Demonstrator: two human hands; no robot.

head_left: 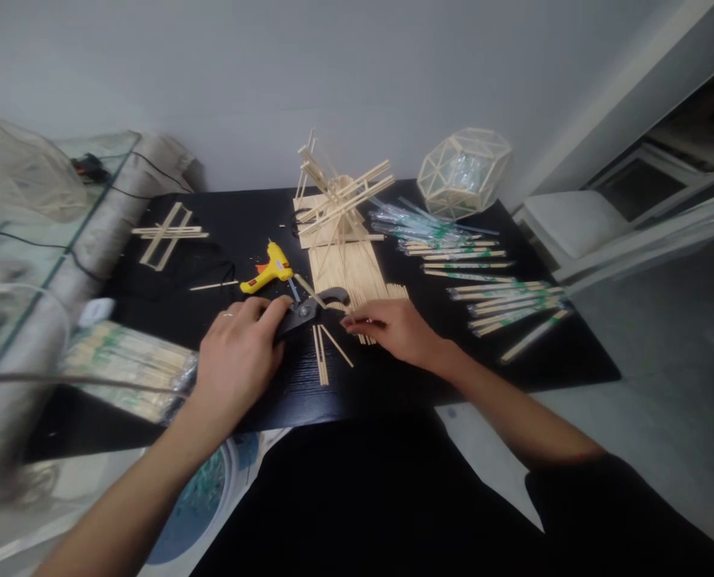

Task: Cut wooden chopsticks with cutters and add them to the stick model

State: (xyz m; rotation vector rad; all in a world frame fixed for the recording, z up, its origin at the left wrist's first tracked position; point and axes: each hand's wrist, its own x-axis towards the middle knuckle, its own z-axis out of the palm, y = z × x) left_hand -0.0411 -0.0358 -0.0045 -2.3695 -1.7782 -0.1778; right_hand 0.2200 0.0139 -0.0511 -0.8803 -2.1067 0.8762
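Note:
My left hand (236, 353) is wrapped round the handles of dark cutting shears (301, 315), whose curved jaws point to the right. Close to the jaw tips, my right hand (405, 332) has its fingers pinched together; what lies between them is too small to make out. A short wooden stick (310, 291) slants across behind the jaws. Just beyond the shears lies a yellow glue gun (271, 268). Loose cut sticks (321, 357) rest on the black table below the shears. Behind my hands, a stick-built model with crossed blades (341, 192) stands by a slatted wooden panel (348, 268).
Wrapped chopsticks (506, 300) are spread at the right, with a faceted stick frame (465, 172) behind them. A crossed stick frame (170, 235) lies at the back left. A pack of chopsticks (131, 369) sits front left, above a bucket (197, 505) on the floor.

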